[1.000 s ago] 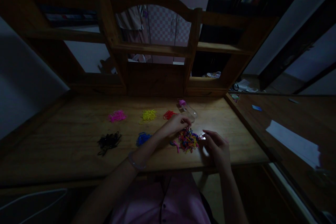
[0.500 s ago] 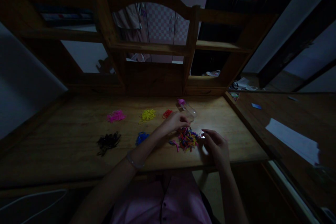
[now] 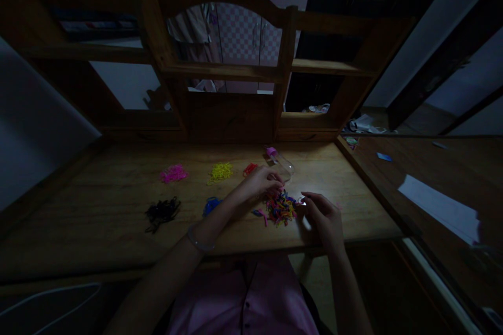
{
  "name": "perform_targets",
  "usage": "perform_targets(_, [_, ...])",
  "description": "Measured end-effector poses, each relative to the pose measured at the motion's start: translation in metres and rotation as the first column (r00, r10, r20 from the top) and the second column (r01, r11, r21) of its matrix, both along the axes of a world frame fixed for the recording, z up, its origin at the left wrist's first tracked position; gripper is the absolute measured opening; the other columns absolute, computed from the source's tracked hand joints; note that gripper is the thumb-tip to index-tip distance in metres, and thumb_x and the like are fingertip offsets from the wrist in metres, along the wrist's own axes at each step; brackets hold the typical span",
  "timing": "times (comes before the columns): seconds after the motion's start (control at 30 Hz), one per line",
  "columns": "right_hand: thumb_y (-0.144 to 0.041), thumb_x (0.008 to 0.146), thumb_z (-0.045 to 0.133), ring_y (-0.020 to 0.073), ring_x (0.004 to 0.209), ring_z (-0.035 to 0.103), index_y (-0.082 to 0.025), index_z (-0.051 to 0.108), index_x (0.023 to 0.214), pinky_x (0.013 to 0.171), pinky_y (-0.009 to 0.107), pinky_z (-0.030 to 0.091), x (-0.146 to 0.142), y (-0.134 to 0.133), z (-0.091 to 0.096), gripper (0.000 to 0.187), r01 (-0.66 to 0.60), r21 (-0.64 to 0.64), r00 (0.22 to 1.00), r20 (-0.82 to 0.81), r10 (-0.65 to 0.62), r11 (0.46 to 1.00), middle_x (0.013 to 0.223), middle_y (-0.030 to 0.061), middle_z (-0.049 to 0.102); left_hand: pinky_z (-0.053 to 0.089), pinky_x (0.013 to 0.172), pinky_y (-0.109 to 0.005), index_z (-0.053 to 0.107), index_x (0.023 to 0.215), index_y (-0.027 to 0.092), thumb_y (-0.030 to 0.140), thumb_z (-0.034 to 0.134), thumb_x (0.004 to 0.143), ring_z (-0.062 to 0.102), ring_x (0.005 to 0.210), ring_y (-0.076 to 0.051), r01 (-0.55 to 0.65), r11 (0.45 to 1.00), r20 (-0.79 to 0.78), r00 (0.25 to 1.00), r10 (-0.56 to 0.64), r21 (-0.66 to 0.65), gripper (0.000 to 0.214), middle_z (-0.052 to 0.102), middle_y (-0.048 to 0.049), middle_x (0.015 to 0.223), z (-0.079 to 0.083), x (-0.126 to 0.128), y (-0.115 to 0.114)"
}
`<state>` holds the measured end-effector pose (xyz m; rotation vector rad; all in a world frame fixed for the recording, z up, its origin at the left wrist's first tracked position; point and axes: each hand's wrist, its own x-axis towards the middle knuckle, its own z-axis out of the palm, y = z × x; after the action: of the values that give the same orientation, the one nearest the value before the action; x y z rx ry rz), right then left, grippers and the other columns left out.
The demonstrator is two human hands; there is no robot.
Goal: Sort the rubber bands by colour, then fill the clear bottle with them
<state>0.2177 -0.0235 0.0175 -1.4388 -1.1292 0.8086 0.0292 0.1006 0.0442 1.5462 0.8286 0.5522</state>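
A pile of mixed-colour rubber bands [image 3: 282, 209] lies on the wooden desk between my two hands. My left hand [image 3: 264, 182] reaches over its far left edge, fingers pinched together, with a bit of pink band showing at the tips. At the pile's right edge, my right hand [image 3: 325, 218] has thumb and index finger drawn close by a few loose strands; what lies between them is too small and dark to make out. Sorted bands lie to the left: pink [image 3: 174, 173], yellow [image 3: 220, 172], red [image 3: 250, 169], black [image 3: 162, 211] and blue [image 3: 211, 205], the blue partly behind my left forearm.
A clear bottle [image 3: 286, 166] with a pink cap lies just beyond my left hand. The desk's wooden shelf frame [image 3: 231, 72] rises at the back. On the brown surface to the right are white paper [image 3: 438, 208] and a small blue card [image 3: 384, 157]. The light is dim.
My left hand has shifted very slightly, and a pink bit now shows beneath its fingertips. My right hand stays nearly still beside the pile.
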Motion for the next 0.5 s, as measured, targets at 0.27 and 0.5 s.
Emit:
perform_targets(0.27, [-0.037, 0.085, 0.061, 0.0202, 0.085, 0.067, -0.019, 0.071, 0.101, 0.074, 0.029, 0.051, 0.002, 0.000, -0.003, 0.026, 0.012, 0.013, 0.999, 0.036, -0.012, 1.000, 0.091, 0.0062, 0.072, 0.050, 0.063, -0.025, 0.074, 0.082, 0.009, 0.021, 0.073, 0.068, 0.066, 0.067, -0.015, 0.007, 1.000, -0.032, 0.999, -0.007, 0.013, 0.018, 0.073, -0.0101, 0.077, 0.010, -0.006, -0.002])
perform_targets(0.5, [-0.034, 0.084, 0.062, 0.0223, 0.092, 0.067, -0.021, 0.073, 0.099, 0.075, 0.030, 0.053, -0.008, -0.003, 0.007, 0.023, -0.088, 0.052, 0.996, 0.020, 0.088, 0.995, 0.105, 0.0072, 0.071, 0.053, 0.070, -0.028, 0.075, 0.088, 0.010, 0.026, 0.078, 0.066, 0.068, 0.072, -0.017, 0.010, 0.991, 0.056, 0.998, -0.003, -0.131, 0.027, 0.074, -0.0100, 0.080, 0.006, -0.007, -0.012])
